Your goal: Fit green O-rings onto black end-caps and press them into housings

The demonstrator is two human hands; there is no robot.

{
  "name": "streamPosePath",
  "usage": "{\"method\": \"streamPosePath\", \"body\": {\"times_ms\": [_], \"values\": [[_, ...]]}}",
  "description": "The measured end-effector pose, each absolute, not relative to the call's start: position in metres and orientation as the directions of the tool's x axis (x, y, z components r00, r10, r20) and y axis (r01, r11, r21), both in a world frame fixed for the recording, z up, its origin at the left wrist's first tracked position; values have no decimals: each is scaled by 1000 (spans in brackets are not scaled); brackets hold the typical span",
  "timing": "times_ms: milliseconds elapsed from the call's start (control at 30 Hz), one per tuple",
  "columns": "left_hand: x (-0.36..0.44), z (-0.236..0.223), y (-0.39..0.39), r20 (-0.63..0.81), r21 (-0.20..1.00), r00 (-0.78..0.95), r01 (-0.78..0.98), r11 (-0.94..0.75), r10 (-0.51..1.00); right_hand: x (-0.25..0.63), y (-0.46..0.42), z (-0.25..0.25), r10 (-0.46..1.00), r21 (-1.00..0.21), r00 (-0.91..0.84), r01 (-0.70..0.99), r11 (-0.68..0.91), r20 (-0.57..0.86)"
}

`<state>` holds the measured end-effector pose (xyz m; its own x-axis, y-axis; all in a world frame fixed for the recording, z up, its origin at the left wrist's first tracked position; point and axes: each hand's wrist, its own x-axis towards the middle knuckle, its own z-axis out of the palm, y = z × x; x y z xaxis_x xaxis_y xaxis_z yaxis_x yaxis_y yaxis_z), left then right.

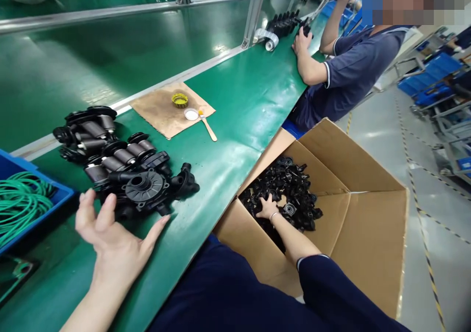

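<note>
My left hand (114, 238) is over the near part of the green bench, fingers spread and thumb stretched out, holding nothing. Just beyond it lies a black pump housing (145, 187) with a round ribbed face, and the fingertips come close to its near side. Behind are several dark metal cylinders with black discs (119, 155), in a heap. Inside a large cardboard box (371, 224), my right hand (268, 207) reaches down with fingers apart onto a pile of small black parts (287, 189). Its fingertips touch the pile, and I see nothing gripped.
A blue bin (62, 194) of green cords (24, 204) stands at the left. On a cardboard sheet (158, 111) are a yellow-filled tin (180, 100), a white lid (191, 114) and a brush (209, 127). A co-worker (360, 71) handles a black part farther along the bench (235, 91).
</note>
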<state>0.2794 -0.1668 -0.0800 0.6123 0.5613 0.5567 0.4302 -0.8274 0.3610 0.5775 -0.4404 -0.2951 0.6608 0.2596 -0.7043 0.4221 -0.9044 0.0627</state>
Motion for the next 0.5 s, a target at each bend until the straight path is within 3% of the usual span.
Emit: {"method": "streamPosePath", "body": {"times_ms": [500], "values": [[275,-89,-164,556,386,584,449,-806,592,575,-463,-301,351,4,690,456,-890,-634]]}}
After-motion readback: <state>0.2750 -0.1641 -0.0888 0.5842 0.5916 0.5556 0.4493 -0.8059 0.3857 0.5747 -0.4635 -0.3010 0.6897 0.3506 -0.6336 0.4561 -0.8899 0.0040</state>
